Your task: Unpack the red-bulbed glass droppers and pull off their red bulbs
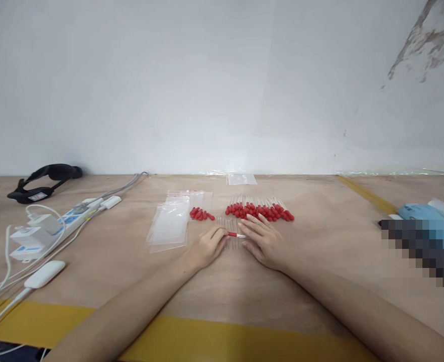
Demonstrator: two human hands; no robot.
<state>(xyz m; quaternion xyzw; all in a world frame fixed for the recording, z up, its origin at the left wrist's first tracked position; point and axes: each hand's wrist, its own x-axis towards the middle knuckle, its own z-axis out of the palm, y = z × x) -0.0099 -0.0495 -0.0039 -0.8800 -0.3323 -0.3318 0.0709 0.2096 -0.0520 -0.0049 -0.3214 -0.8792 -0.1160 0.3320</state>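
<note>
- Dropper (234, 234) with a red rubber bulb lies on the desk (320, 281) between my hands, on a clear bag.
- My left hand (206, 247) pinches its red bulb; that grip is closed on it.
- My right hand (264, 241) rests flat, fingers spread, beside the glass end.
- I judge it light, brittle and slippery; hold the soft bulb.
- More droppers (259, 210) lie just beyond.

Two hands are showing on the surface (320, 281): the left hand (207, 248) and the right hand (265, 241), with one red-capped dropper (236, 235) lying between them. Two groups of red-capped droppers are lying beyond: a large row (259, 211), too dense to count, and a small cluster (201, 214). One stack of clear bags (169, 226), one power strip (71, 220) and one black headset (44, 182) are sitting to the left.
</note>
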